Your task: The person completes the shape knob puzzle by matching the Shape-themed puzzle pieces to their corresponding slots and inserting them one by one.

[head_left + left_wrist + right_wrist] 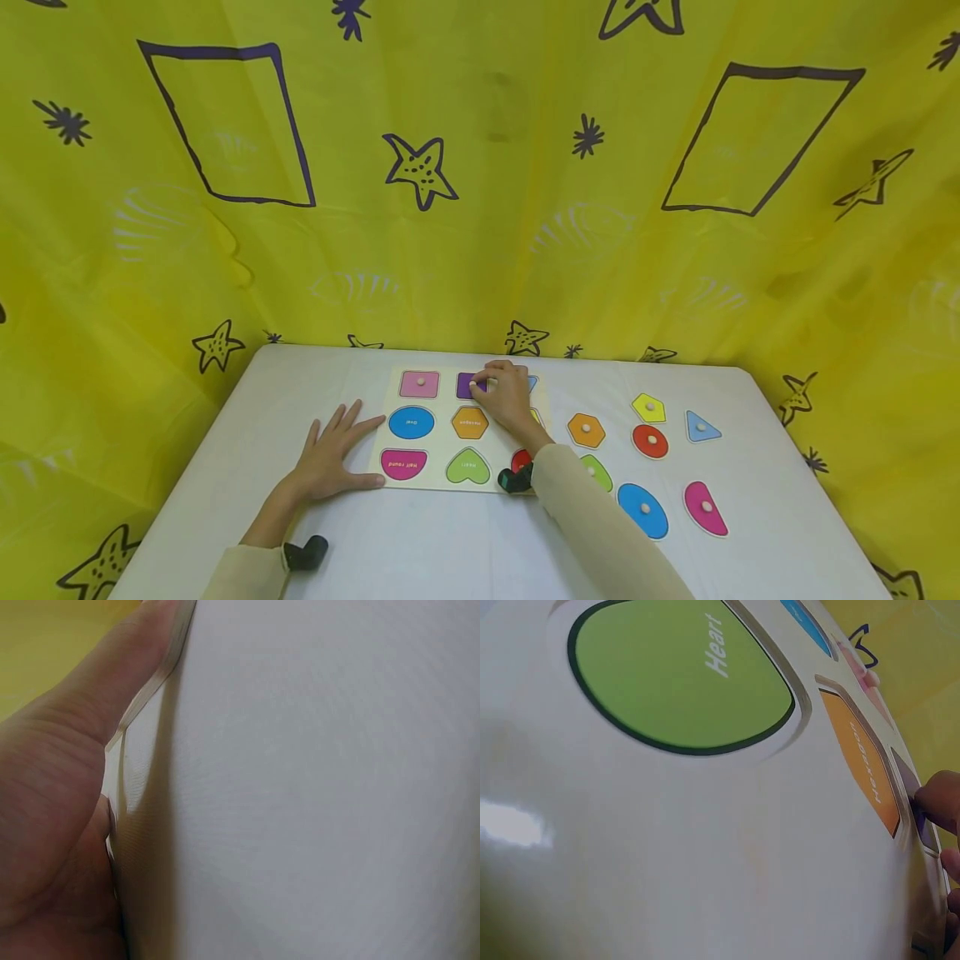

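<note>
On the white table lies a shape puzzle board (438, 483) with coloured, labelled recesses. My right hand (508, 398) reaches over its far middle and pinches the knob of a purple puzzle piece (463, 385), which sits over the top middle slot. In the right wrist view, my fingertips (939, 799) are at the purple piece beyond the hexagon recess (866, 765). A pink rectangle piece (411, 385) with a knob fills the far left slot. My left hand (330, 454) rests with fingers spread at the board's left edge, thumb and a fingertip touching it. My right hand and sleeve partly hide the right column.
Loose knobbed pieces lie right of the board: orange hexagon (579, 435), yellow pentagon (642, 402), red circle (643, 448), blue triangle (696, 423), green heart (600, 477), blue oval (636, 523) and magenta half round (699, 493). A yellow curtain (480, 275) hangs behind the table.
</note>
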Demonstrator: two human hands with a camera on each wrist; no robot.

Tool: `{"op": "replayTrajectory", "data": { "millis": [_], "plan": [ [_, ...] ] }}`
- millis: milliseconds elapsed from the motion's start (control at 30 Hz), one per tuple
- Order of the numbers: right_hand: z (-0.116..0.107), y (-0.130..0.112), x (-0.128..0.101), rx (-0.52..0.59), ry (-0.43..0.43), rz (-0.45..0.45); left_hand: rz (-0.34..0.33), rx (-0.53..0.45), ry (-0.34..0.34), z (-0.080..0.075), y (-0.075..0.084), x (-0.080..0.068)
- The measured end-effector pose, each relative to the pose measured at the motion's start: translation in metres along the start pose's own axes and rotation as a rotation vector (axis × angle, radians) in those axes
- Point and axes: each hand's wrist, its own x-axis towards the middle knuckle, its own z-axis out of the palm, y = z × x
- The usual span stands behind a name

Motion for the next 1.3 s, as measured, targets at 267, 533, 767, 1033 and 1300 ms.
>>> {"op": "replayTrajectory", "data": {
  "millis": [267, 533, 767, 1033, 1300],
  "plan": [
    [-0.002, -0.001, 0.000, 0.001, -0.003, 0.002, 0.000, -0.005, -0.001, -0.001, 0.002, 0.001],
    [-0.010, 0.000, 0.004, -0.029, -0.104, -0.065, 0.012, -0.015, 0.027, 0.005, -0.004, 0.002],
    [-0.031, 0.000, 0.006, -0.044, -0.254, -0.130, 0.051, -0.035, 0.063, 0.008, -0.007, 0.001],
    [-0.062, 0.007, 0.004, -0.104, -0.328, -0.194, 0.010, -0.011, 0.019, 0.002, 0.001, 0.000],
    [-0.101, 0.021, -0.006, -0.105, -0.301, -0.225, -0.001, 0.009, 0.002, 0.000, 0.002, 0.000]
  ]
}}
